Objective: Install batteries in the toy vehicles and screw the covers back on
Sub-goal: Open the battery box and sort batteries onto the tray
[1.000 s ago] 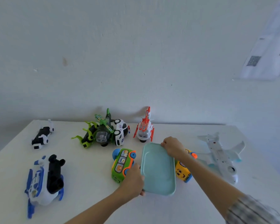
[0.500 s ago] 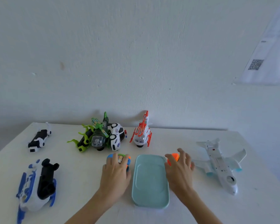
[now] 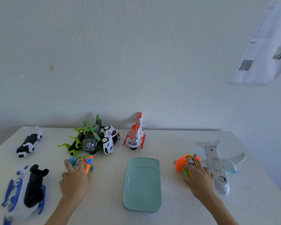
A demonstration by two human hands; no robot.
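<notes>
Head view: a person's two bare hands work among plastic toy vehicles on a white table [image 3: 169, 143] set against a rough, white-painted wall [image 3: 136, 54]. At the upper right of the frame a sheet of paper [image 3: 264, 46] hangs on the wall, printed with a QR code [image 3: 245, 65]; its other print is too blurred to read.

Low in the centre lies a smooth, pale-teal tray [image 3: 142, 184], a rounded rectangle with a raised rim. To its left, the left hand [image 3: 74, 181] lies over a green toy bus [image 3: 83, 164] with blue and orange wheels, fingers curled down onto its body. To the tray's right, the right hand [image 3: 199, 179] covers a yellow toy bus [image 3: 187, 163] with an orange end, fingers draped over it; cartoon stickers show on its side. Whether either hand truly grips its bus cannot be told.

Just beside the right hand, at the right of the frame, rests a white airplane [image 3: 217, 164] with translucent pale-blue wings. Along the back edge stand an orange-and-white helicopter [image 3: 135, 135] and, left of it, a green helicopter [image 3: 91, 137] with a clear dome, touching a white police car [image 3: 110, 138] tipped on its side; lettering on the car door is too small to read. At the far left lies a black-and-white toy [image 3: 28, 142], and in the lower left corner a blue, white and black toy [image 3: 24, 190], blurred.
</notes>
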